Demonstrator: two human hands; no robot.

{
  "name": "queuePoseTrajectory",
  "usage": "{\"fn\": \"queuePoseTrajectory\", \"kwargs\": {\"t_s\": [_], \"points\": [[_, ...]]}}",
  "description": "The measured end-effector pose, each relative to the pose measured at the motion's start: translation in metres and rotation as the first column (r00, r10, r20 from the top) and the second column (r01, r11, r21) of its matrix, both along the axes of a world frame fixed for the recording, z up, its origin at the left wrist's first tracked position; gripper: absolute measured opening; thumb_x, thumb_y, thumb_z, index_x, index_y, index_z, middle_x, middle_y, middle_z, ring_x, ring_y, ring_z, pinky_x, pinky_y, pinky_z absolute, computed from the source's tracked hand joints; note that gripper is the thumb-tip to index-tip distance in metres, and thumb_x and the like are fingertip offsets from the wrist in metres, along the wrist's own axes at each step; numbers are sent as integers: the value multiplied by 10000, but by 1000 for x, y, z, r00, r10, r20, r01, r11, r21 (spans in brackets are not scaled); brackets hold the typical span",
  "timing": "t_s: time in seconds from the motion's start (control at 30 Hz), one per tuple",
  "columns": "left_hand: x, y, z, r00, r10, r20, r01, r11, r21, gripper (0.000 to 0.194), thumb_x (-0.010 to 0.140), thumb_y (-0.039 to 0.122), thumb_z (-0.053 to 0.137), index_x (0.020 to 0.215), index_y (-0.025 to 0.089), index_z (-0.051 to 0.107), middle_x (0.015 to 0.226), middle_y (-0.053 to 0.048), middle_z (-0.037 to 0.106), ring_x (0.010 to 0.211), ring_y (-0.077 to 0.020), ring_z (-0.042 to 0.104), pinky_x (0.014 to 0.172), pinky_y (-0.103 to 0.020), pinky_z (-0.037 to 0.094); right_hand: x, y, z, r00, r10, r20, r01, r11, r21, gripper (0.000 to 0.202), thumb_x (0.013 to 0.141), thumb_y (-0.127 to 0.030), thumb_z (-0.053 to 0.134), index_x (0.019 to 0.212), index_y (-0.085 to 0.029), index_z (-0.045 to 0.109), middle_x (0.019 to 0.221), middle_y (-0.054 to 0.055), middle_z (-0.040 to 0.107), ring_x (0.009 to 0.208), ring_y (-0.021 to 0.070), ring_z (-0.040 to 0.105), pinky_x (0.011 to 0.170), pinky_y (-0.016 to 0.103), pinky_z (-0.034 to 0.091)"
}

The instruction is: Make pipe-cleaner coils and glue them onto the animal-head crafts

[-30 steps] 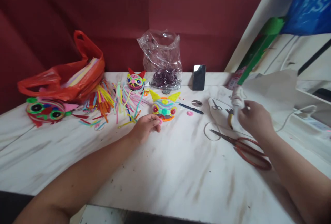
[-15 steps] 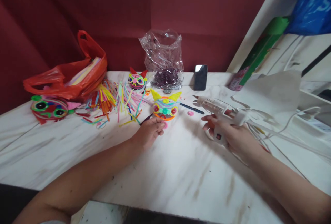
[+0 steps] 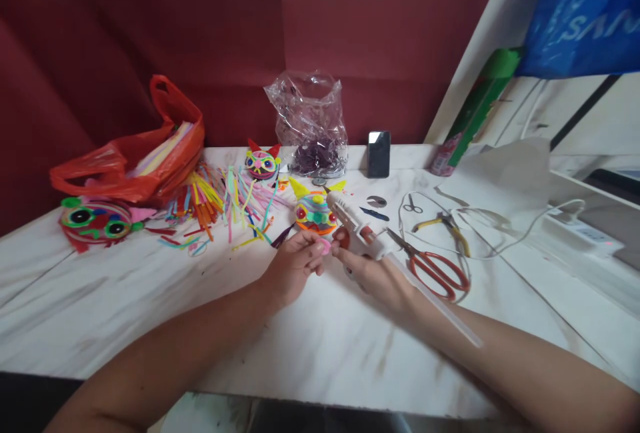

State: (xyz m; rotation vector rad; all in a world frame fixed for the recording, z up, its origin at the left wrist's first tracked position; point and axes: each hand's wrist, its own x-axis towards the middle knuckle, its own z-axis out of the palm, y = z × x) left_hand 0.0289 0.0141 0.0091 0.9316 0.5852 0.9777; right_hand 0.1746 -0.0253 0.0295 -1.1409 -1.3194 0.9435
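The left hand (image 3: 296,268) pinches the pink disc (image 3: 326,247) in its fingers, just on the near side of the yellow-eared head (image 3: 316,212); the disc looks light, soft, best held by its rim. The right hand (image 3: 379,278) wraps its fingers around the glue gun (image 3: 351,212), farther left than before, exposing the orange-handled scissors (image 3: 433,258) rightward.

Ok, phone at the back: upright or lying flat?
Upright: the phone stands on a short edge, long sides running up, top rising past the white ledge.
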Motion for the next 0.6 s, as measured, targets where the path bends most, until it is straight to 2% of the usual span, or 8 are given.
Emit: {"fn": "queuePoseTrajectory", "kwargs": {"t_s": [0.17,0.33,0.47,0.6], "points": [[3,-5,-2,998,0,-70,7,995,102,191,672,272,694,744,151,566,569,47,506,479,-48,389,498,-222,365,-8,-7,2,997,23,-79,-29,996,-81,220,697,-366,664,770,-201,540,640,-26,522,551,111,439,486,242,331],[2,-4,-3,994,29,-103,-16,992,126,319,623,246,724,873,176,540,752,1,587,603,-90,502,514,-225,381,-2,-5,-1,999,-1,-54,-3,998,-70,149,737,-338,616,749,-209,543,621,-24,512,531,112,427,479,244,323],[-1,-1,-3,984,63,-165,-28,979,203,211,679,278,671,825,152,585,635,32,524,522,-69,449,532,-241,384,8,1,-7,997,-41,-61,38,998,-45,163,695,-317,651,753,-206,545,663,-25,533,559,112,447,527,248,356],[-1,-1,0,973,57,-224,-3,971,237,204,687,307,669,792,144,606,599,30,521,513,-70,433,531,-243,379,12,1,-11,997,61,-51,-64,997,-48,149,710,-298,638,791,-203,556,705,-18,551,621,124,477,595,257,390]]}}
